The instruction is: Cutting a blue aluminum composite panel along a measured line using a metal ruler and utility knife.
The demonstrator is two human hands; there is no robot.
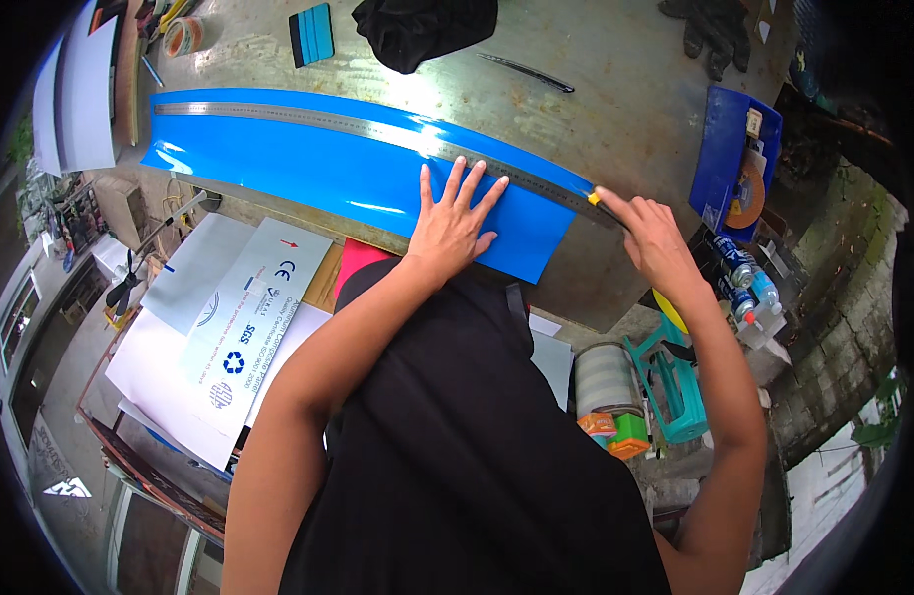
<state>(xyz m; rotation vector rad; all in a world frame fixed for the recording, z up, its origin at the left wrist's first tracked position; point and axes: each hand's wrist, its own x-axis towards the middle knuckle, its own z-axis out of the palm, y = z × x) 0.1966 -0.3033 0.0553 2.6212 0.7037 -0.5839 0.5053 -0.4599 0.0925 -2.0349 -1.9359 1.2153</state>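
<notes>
I watched the person lean over a metal surface (pixel 606 124), where a long strip of glossy blue sheet (pixel 348 177) lay flat near the edge closest to the body. A steel ruler (pixel 358 127) ran lengthwise across the sheet, nearer its far edge, and reached out toward the right end. The left hand (pixel 451 223) was released and spread wide, gripping nothing, its fingertips down on the ruler and its thumb and palm over the blue. The right hand (pixel 657 238) was closed around a small cutter (pixel 595 199) with a yellow part showing at the fingertips, just by the sheet's right end; I could not tell whether its blade touched the blue. Beyond the sheet lay a blue scraper (pixel 312 36) with a black edge, a bunched black cloth (pixel 425 30) and a thin dark pen (pixel 526 72), all apart from it. A roll of tape (pixel 183 37) sat at the far left, a dark glove (pixel 715 36) at the far right. Near the right edge stood a blue bin (pixel 713 164) holding an orange-brown roll (pixel 746 193).
</notes>
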